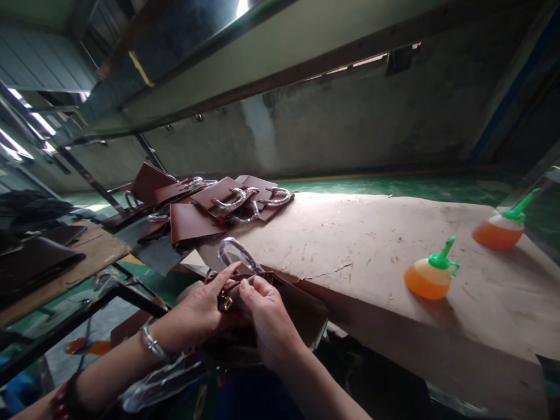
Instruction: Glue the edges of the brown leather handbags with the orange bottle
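A dark brown handbag (301, 309) lies in front of me at the table's near edge, partly covered by my hands. One of its handles (236, 251), wrapped in clear plastic, arches up behind my fingers. My left hand (205, 306) grips the bag's upper edge beside a small gold-coloured clasp (226, 300), with the index finger stretched along the top. My right hand (266, 309) pinches the same edge between thumb and fingers. Another plastic-wrapped handle (164, 382) hangs below my left wrist.
A pile of brown handbags (201, 219) with wrapped handles lies at the far left end of the covered table (341, 233). Two squeeze bottles of orange liquid, a nearer one (429, 280) and a farther one (499, 233), stand at right. A side bench (105, 245) holds dark pieces.
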A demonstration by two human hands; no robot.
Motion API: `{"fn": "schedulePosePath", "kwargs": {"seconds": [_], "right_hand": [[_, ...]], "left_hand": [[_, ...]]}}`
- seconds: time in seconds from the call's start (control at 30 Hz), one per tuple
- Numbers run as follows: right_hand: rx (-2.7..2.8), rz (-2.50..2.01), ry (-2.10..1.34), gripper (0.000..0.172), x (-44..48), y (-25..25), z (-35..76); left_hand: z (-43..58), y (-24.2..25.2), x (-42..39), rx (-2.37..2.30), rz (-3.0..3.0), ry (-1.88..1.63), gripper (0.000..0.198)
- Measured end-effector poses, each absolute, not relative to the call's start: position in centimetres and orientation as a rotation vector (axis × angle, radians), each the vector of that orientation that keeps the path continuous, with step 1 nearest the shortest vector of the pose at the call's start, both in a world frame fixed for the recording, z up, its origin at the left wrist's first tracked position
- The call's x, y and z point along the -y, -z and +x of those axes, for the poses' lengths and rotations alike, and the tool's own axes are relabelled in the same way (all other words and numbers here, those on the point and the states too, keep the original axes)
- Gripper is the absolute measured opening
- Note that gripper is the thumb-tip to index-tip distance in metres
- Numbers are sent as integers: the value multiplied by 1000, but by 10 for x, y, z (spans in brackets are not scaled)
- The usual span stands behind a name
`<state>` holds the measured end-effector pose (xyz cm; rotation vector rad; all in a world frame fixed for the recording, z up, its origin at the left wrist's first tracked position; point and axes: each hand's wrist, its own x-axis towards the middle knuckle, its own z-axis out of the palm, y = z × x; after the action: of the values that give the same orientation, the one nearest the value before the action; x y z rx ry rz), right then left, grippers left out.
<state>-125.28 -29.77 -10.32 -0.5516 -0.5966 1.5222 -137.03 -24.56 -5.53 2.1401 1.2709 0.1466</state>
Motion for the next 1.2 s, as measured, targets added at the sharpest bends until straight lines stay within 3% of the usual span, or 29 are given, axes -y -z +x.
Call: {"fn": "schedulePosePath", "kwargs": {"seconds": [0.13,0.23,0.33,0.5,0.67,0.73,0.77,0.87,1.0,1.2], "right_hand": [[837,-652,-1391,28,300,94,-1229],[1073,-852,-1191,23,309,93,-1202],[1306,-1193,-766,16,319,102,-1176],[1397,-1498,-47,32,318,122,-1145],[1540,-1499,39,70,302,129,-1137],[1501,-1476,144,70,302,127,-1138],[1454,-1459,173,59,303,125,-1139],[1270,-1367,-207,29,309,120,-1146],[1032,-1039,-1011,31,311,112,-1155],[739,-589,-1311,40,301,95,-1162]], "left_hand": [[-1365,50,229,-1222,2145,-292,54],[-1357,41,222,-1227,2096,-291,40],[-1343,30,218,-1229,1955,-229,41],[-1322,10,217,-1166,2111,-239,45],[-1309,-1,216,-1048,2145,-153,48],[-1303,-4,216,-1001,2104,-100,48],[-1299,-6,215,-991,2077,-67,49],[-1287,-11,214,-1008,2041,-4,50],[-1270,-11,209,-1003,2086,61,54],[-1250,-17,214,-904,2452,247,72]]}}
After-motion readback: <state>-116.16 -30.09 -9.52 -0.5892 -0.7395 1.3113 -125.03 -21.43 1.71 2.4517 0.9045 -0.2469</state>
